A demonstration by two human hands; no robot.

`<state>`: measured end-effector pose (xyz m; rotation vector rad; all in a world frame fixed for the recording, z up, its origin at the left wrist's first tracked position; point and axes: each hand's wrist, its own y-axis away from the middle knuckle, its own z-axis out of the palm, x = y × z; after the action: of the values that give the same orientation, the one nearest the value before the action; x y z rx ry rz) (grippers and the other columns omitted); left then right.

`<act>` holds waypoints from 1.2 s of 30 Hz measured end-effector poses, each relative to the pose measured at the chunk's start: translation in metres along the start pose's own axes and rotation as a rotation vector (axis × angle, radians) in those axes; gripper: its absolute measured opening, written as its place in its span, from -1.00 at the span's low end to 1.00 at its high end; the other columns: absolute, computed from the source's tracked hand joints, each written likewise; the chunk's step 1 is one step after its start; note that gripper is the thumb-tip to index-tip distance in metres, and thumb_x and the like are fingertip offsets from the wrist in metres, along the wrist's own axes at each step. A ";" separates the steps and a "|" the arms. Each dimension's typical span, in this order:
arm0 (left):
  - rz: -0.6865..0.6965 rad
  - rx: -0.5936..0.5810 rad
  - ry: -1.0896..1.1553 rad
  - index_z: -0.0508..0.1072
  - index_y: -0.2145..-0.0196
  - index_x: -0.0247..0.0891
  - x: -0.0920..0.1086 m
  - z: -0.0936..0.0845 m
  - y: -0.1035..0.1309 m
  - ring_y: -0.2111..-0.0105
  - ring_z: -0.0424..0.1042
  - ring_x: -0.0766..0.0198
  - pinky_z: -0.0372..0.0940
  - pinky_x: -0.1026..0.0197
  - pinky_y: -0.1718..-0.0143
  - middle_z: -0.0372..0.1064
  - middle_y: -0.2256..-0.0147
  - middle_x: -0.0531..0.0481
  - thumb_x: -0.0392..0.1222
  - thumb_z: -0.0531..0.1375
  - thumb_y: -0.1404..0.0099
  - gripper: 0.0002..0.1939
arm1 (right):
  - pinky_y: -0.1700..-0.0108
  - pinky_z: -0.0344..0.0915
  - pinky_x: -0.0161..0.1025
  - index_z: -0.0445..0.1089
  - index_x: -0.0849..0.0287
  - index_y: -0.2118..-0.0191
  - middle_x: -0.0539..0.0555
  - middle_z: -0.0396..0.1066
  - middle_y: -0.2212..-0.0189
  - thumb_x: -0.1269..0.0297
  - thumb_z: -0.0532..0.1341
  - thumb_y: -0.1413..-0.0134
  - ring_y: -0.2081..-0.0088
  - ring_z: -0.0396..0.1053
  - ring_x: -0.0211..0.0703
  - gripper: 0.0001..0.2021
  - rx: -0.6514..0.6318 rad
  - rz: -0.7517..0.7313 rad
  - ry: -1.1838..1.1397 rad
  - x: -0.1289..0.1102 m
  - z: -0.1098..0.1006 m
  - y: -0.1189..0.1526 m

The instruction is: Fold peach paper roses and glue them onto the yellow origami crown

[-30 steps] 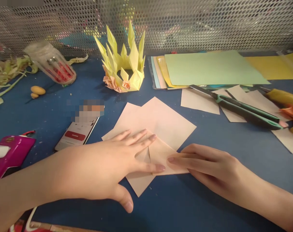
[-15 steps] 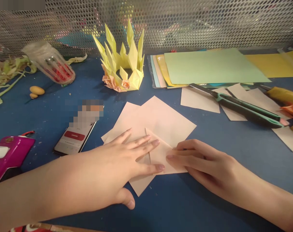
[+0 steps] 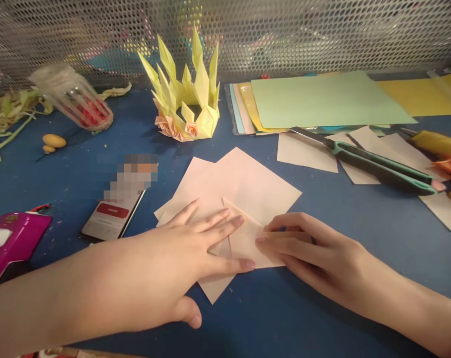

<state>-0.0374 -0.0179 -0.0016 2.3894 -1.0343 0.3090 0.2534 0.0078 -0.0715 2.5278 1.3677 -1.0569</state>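
Note:
Several pale pink paper squares point(image 3: 261, 181) overlap on the blue table. On top of them lies a folded pink sheet point(image 3: 244, 246), its crease running toward the right. My left hand point(image 3: 199, 238) rests flat over the papers with fingers spread, fingertips pressing the folded sheet's left part. From the right, my right hand point(image 3: 315, 248) pinches the folded sheet's right corner between bunched fingers; the corner itself is hidden under them.
Behind the papers stands a yellow paper crown point(image 3: 201, 99). A phone point(image 3: 112, 219) and purple glue gun point(image 3: 20, 238) lie left, a tilted jar point(image 3: 76, 99) behind. Green scissors point(image 3: 378, 164) lie at right before coloured sheets point(image 3: 330, 99).
Both hands keep nearly the same pose on the folded sheet. My left thumb has shifted slightly left, and the whole view has moved a little.

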 end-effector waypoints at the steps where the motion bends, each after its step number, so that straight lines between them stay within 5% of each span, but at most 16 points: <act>1: 0.001 -0.001 0.003 0.30 -0.38 0.17 0.000 0.001 0.000 -0.50 -0.19 -0.20 0.01 -0.41 -0.42 -0.22 -0.50 -0.09 -0.18 0.57 -0.08 -0.01 | 0.14 0.50 -0.38 0.55 0.02 -0.07 0.15 0.49 0.02 0.39 0.15 -0.41 0.21 0.58 -0.24 -0.72 0.011 0.024 -0.012 0.000 0.000 0.000; 9: -0.060 -0.150 -0.038 0.23 -0.40 0.27 0.007 -0.005 -0.011 -0.49 -0.36 -0.25 -0.03 -0.59 -0.35 -0.33 -0.50 -0.08 -0.24 0.51 -0.18 -0.05 | 0.27 0.46 -0.38 0.61 -0.01 0.02 0.12 0.46 -0.01 0.34 0.21 -0.41 0.29 0.52 -0.31 -0.78 0.002 0.100 -0.142 0.006 -0.002 0.000; 15: -0.099 -0.221 -0.073 0.18 -0.41 0.26 0.012 -0.008 -0.018 -0.48 -0.38 -0.29 -0.01 -0.60 -0.33 -0.39 -0.50 -0.13 -0.21 0.49 -0.22 -0.06 | -0.02 0.40 -0.08 0.60 -0.27 -0.05 0.08 0.45 -0.14 0.45 0.12 -0.43 -0.09 0.42 -0.05 -0.58 -0.030 -0.112 0.112 0.010 -0.013 -0.001; 23: -0.048 -0.138 -0.061 0.28 -0.38 0.23 0.004 0.005 -0.013 -0.49 -0.27 -0.34 -0.12 -0.70 -0.30 -0.26 -0.50 -0.27 -0.09 0.48 -0.25 -0.17 | -0.10 0.28 -0.05 0.57 -0.08 -0.09 0.09 0.46 -0.18 0.38 0.10 -0.49 -0.18 0.32 -0.03 -0.67 -0.091 -0.324 0.162 0.015 -0.019 -0.002; 28: -0.026 -0.058 -0.053 0.25 -0.39 0.29 0.003 0.007 -0.009 -0.51 -0.27 -0.26 -0.14 -0.65 -0.33 -0.30 -0.52 -0.14 -0.08 0.42 -0.33 -0.23 | -0.06 0.32 -0.12 0.62 -0.09 0.10 0.08 0.42 -0.12 0.51 0.14 -0.38 -0.16 0.27 -0.02 -0.65 -0.126 -0.214 0.045 0.020 -0.027 -0.002; 36: -0.115 -0.209 -0.032 0.28 -0.37 0.29 0.014 -0.007 -0.018 -0.51 -0.24 -0.22 -0.08 -0.63 -0.32 -0.27 -0.51 -0.12 -0.14 0.42 -0.32 -0.24 | 0.02 0.36 -0.16 0.48 0.04 0.44 0.05 0.44 -0.04 0.66 0.10 -0.14 -0.09 0.33 -0.05 -0.63 -0.182 -0.169 -0.130 0.045 -0.049 -0.006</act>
<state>-0.0149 -0.0127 0.0035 2.2597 -0.8922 0.1152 0.2908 0.0615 -0.0602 2.2088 1.5831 -1.0496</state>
